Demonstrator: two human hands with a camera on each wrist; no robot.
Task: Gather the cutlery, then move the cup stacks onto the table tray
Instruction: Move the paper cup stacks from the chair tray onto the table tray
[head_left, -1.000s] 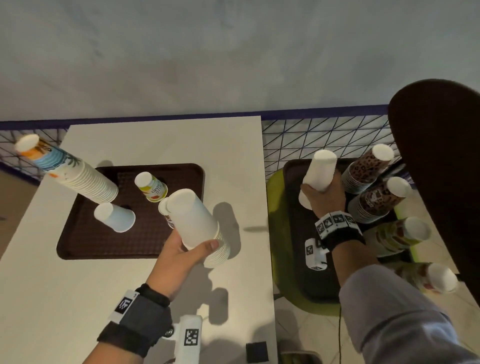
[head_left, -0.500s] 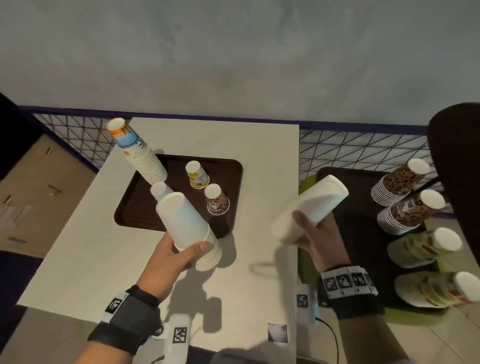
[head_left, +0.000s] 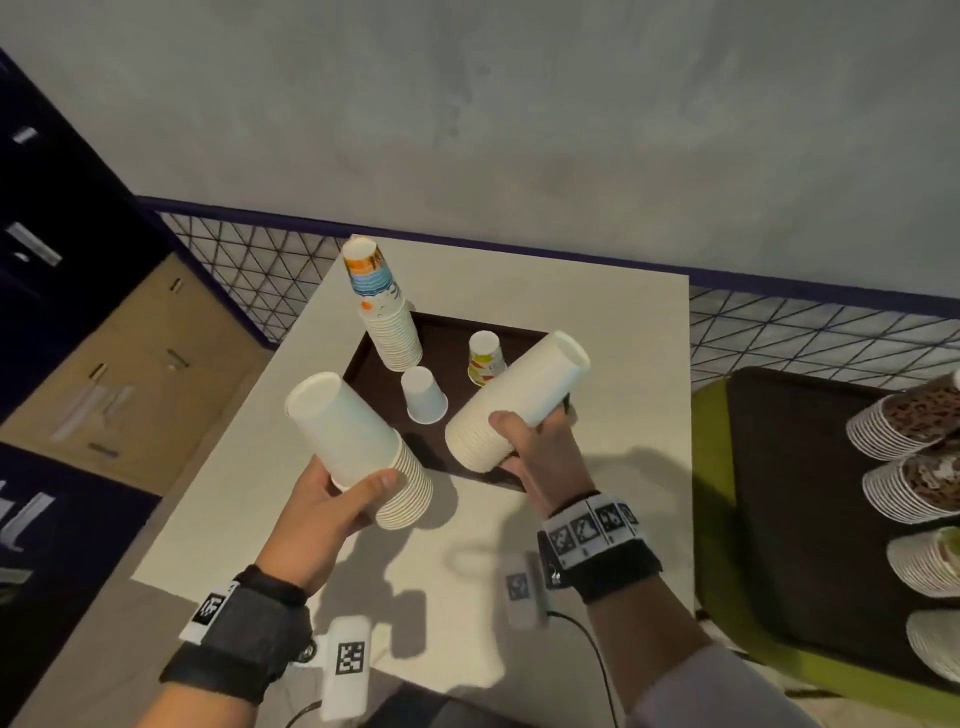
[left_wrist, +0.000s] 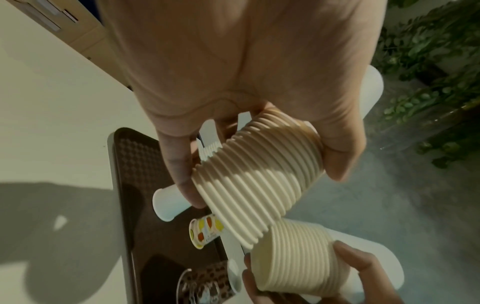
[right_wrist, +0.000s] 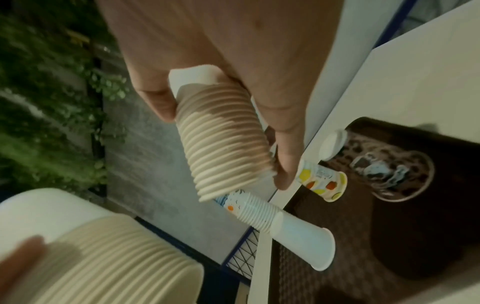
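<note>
My left hand (head_left: 345, 486) grips a tilted stack of white cups (head_left: 358, 447) over the table, just left of the brown table tray (head_left: 457, 332). My right hand (head_left: 530, 441) grips a second white stack (head_left: 514, 400), tilted above the tray's right front part. On the tray stand a tall colourful stack (head_left: 384, 317), a single white cup (head_left: 423, 395) and a fruit-print cup (head_left: 485, 358). A brown patterned cup (right_wrist: 384, 164) shows in the right wrist view only. The wrist views show fingers curled round each ribbed stack (left_wrist: 259, 181) (right_wrist: 223, 148).
The white table (head_left: 623, 364) stands against a wire mesh fence (head_left: 249, 260). At the right, a dark tray (head_left: 779, 467) on a green seat (head_left: 709, 467) holds several cup stacks (head_left: 893, 426). Cardboard boxes (head_left: 130, 364) lie on the floor at the left.
My right hand lifted the white stack off the right-hand tray and carried it left to the table tray. My left hand kept its stack; my view turned left.
</note>
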